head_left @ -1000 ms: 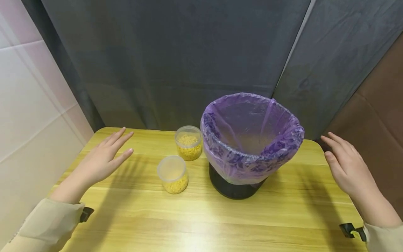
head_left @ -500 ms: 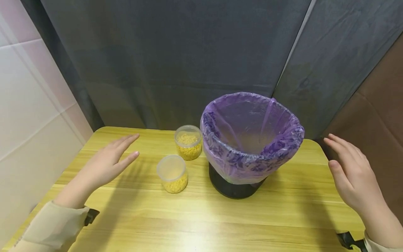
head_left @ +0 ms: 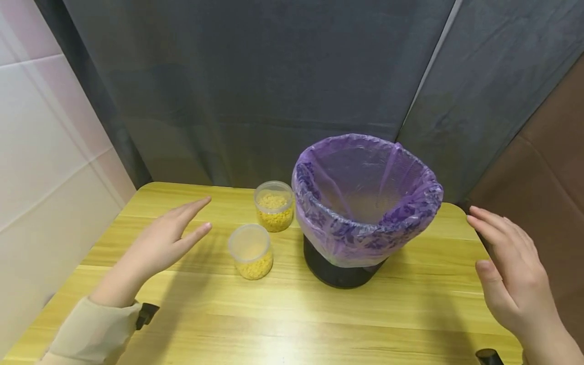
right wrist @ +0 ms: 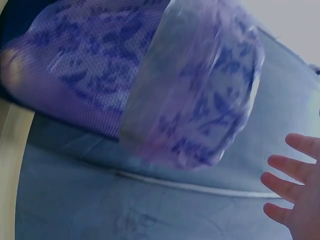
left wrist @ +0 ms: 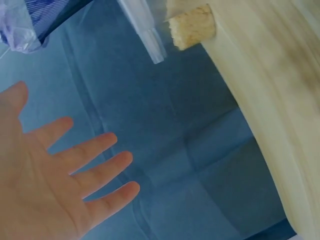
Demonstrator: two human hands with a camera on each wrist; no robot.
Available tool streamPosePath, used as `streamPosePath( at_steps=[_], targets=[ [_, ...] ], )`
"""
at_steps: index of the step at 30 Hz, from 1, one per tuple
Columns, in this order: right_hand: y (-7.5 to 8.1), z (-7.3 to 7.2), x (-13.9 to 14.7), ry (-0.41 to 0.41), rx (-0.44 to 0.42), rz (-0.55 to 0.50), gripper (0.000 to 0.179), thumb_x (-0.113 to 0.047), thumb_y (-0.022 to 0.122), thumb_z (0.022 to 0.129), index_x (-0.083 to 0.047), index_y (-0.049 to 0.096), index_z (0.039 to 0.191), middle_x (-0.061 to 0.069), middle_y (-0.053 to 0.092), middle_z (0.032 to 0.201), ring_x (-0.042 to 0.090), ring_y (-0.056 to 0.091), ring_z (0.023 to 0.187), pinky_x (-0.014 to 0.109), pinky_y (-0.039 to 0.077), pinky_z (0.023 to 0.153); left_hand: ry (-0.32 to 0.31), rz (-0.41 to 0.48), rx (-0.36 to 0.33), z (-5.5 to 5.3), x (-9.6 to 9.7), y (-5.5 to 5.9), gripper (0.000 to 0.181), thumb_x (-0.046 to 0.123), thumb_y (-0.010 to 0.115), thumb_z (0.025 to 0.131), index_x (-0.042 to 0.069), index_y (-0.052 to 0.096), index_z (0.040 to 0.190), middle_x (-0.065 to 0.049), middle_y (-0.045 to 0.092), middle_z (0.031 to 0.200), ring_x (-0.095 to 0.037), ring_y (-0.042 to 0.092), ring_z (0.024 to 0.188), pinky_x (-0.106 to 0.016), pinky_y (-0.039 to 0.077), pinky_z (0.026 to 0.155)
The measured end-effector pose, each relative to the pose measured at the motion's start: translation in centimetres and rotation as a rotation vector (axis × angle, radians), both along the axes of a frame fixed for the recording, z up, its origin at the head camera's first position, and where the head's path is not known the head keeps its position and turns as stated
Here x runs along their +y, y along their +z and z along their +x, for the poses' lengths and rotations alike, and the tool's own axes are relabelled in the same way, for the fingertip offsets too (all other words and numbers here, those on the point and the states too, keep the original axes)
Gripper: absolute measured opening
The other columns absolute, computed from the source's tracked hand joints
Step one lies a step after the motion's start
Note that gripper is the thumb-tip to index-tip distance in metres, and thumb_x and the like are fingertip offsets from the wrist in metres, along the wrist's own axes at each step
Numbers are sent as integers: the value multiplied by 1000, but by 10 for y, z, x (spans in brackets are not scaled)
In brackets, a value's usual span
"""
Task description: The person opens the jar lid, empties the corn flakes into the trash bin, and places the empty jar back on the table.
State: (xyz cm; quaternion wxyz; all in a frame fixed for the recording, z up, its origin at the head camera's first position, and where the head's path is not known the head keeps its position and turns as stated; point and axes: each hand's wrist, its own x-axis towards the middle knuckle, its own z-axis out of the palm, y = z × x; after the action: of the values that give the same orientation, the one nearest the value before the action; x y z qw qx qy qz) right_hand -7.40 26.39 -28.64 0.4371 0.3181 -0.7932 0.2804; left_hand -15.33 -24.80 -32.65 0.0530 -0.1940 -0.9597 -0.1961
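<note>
One clear tub (head_left: 250,252) with yellow bits (head_left: 254,268) in its lower part stands upright on the tabletop (head_left: 274,319); a second tub (head_left: 274,210), also part-filled, stands just behind it and slightly right. Near both, to their right, is a black bin (head_left: 339,271) lined with a purple patterned bag (head_left: 365,241) folded over its rim. The left hand (head_left: 166,243) hangs above the wood left of the tubs, fingers spread apart; the right hand (head_left: 517,276), fingers extended, thumb apart, hangs right of the bin.
</note>
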Motion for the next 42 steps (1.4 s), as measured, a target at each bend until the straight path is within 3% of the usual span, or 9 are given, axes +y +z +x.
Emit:
streamPosePath(
  at_steps=[7,14,19,25,42],
  targets=[
    [1,7,-28,128,89,-56,50,-32,46,102,15,58,114,25,58,122,26,48,124,39,27,109,-8,29,57,1,12,-1,65,46,49,98,17,28,152,-19,38,146,-44,37,129,-62,30,99],
    [-3,9,-63,345,199,-134,42,-22,49,100,17,57,110,29,59,116,31,52,118,38,31,106,-16,48,82,5,21,-4,64,46,50,98,13,33,150,-16,39,147,-41,36,131,-60,30,100],
    [-10,9,-81,472,212,-148,40,-19,48,100,20,55,109,33,58,114,35,53,115,37,35,104,-15,79,78,7,23,-8,63,45,51,98,14,33,150,-13,39,147,-39,36,132,-60,31,100],
    [-24,9,-97,541,142,-155,39,-16,47,100,20,53,112,34,56,117,35,52,116,34,38,101,-7,131,48,9,26,-11,63,45,52,97,13,35,149,-13,39,147,-38,34,133,-60,30,101],
    [-72,-8,-144,592,-94,-179,37,-16,56,97,16,54,115,25,56,121,31,54,116,32,40,100,16,256,-46,6,34,-31,64,40,58,95,13,35,148,-14,35,149,-40,31,134,-62,27,102]
  ],
)
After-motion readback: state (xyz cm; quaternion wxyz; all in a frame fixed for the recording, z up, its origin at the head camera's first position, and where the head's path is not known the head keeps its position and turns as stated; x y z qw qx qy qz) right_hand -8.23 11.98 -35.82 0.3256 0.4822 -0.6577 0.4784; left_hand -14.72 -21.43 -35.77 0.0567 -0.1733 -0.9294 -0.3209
